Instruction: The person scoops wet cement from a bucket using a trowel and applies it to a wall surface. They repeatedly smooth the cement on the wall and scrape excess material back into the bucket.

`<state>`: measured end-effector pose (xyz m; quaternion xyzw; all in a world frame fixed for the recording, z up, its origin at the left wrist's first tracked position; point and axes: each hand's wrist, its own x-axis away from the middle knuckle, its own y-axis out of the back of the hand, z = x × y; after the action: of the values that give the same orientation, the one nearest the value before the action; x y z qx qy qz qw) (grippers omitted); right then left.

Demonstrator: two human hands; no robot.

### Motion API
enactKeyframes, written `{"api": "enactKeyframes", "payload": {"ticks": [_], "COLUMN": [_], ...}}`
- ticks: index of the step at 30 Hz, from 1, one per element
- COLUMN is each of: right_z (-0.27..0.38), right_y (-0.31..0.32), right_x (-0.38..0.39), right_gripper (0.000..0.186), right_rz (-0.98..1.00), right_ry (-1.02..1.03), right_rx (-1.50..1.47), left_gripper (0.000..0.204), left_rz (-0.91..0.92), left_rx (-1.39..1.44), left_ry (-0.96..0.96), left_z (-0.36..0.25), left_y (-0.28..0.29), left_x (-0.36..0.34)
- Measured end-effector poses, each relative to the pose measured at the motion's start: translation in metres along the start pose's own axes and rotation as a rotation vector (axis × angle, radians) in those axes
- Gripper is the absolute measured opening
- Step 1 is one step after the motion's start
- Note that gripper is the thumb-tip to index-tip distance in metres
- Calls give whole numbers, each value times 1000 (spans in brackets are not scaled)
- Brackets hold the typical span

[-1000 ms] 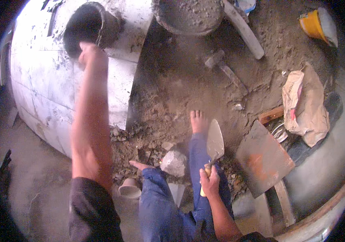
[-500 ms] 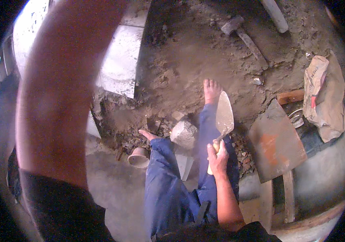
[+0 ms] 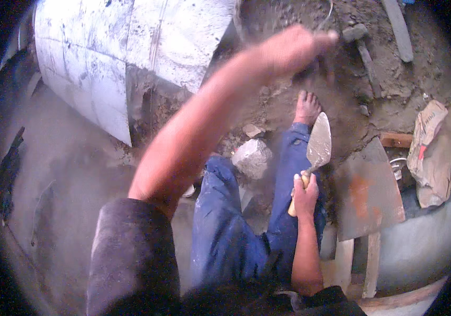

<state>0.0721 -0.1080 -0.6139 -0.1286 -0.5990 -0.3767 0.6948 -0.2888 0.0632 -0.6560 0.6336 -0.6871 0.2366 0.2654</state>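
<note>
My right hand (image 3: pixel 305 196) grips the pale wooden handle of a pointed trowel (image 3: pixel 319 141) above my right leg. The blade points away from me, with a thin grey smear on it. My left hand (image 3: pixel 296 47) reaches far forward and across to the right, over the dirt floor. Motion smears it, and its fingers do not show clearly. Beyond it curves a thin wire loop (image 3: pixel 331 13), like a bucket handle; what it belongs to is mostly hidden by the hand and arm. A club hammer (image 3: pixel 366 63) lies to the right of that hand.
White tiles (image 3: pixel 86 63) cover the floor at far left. A whitish rock (image 3: pixel 253 158) sits between my legs. On the right lie a flat board (image 3: pixel 368 195) with an orange stain, a crumpled paper sack (image 3: pixel 430 158) and a wood piece (image 3: pixel 395 140). A long bar (image 3: pixel 398 31) lies at far right.
My left arm has swung from the left side, close to the camera, forward and right. The view has shifted, showing more tiles. My right hand still holds the trowel.
</note>
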Motion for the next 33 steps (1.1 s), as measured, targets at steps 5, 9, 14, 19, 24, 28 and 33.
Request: {"api": "enactKeyframes", "payload": {"ticks": [5,9,14,19,24,28,33], "right_z": [10,36,77,198,234,231,198], "right_y": [-7,-6,60,81,5,-38,-3], "right_x": [4,8,-32,-78,-145,-148,-139], "right_gripper": [32,29,35,35,38,44,41], "right_rz": [-37,-56,-272,-309,12,186,289], "right_ry": [178,134,550,1218,955,760,676], "right_rx": [174,64,697,1586,1366,1135,888], "left_gripper": [60,61,46,75,98,103,94], "left_rz": [-150,-299,-749,-1350,-979,-746,-1030], "left_rx": [424,646,307,-569,-99,-46,98], "left_ry": [87,176,73,-41,42,152,13], "left_z": [44,69,99,167,174,185,196], "left_y": [-21,-10,20,20,32,40,19], "left_x": [70,91,86,54,40,41,61]}}
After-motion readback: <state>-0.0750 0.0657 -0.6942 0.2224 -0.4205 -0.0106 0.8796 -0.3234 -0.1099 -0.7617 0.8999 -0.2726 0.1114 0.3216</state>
